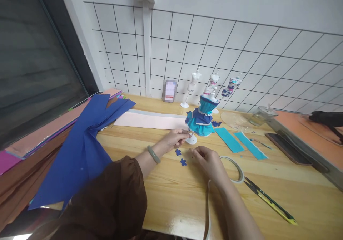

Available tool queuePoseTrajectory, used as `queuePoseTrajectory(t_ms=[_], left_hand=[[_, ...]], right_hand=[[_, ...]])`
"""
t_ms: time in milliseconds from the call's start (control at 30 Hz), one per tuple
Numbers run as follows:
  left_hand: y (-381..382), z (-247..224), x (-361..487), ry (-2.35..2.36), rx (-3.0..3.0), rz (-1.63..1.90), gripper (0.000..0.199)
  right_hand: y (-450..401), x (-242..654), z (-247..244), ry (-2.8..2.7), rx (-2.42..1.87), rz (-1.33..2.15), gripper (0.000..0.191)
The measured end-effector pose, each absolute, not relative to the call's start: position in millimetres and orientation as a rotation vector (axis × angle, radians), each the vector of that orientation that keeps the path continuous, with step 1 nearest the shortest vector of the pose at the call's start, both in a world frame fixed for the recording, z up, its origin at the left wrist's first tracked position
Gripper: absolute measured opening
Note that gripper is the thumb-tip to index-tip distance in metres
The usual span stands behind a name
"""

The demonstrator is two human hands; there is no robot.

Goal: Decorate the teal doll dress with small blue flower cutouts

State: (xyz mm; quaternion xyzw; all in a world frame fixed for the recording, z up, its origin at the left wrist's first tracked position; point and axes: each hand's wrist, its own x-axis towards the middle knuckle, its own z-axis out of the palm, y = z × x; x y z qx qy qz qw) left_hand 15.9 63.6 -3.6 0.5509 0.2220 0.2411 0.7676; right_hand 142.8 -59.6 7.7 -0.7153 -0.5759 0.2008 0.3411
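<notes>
A miniature dress form (206, 116) stands upright, dressed in a turquoise and dark blue layered paper dress. My left hand (178, 138) is closed at the thin pole of its stand, just above the round white base (192, 140). To the right and nearer me, my right hand (205, 157) is pinched above the table; whatever is between its fingertips is too small to make out. Two dark blue paper flowers, an upper flower (178, 152) and a lower flower (183, 162), lie flat on the wood between my hands.
Right of my hands are turquoise paper strips (229, 140), a roll of tape (240, 170) and scissors (270, 199). Blue crepe paper (80, 150) covers the left side. Behind stand a phone (169, 90), a bare mannequin (193, 82) and a glass jar (262, 115).
</notes>
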Motion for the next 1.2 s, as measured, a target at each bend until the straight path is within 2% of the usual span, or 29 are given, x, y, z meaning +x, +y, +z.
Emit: queuePoseTrajectory(t_ms=[267, 467, 767, 1200], left_hand=[[58, 4, 15, 0.302, 1.108, 0.522, 0.033], [52, 5, 19, 0.316, 1.053, 0.494, 0.037], [44, 8, 29, 0.260, 0.675, 0.496, 0.024], [42, 8, 32, 0.289, 0.674, 0.522, 0.024]], right_hand=[[-54, 145, 18, -0.735, -1.355, 0.931, 0.042], [-50, 143, 19, -0.518, -1.044, 1.145, 0.034], [-49, 143, 15, -0.516, -1.018, 1.157, 0.030], [-49, 146, 13, -0.431, -1.023, 1.246, 0.027]])
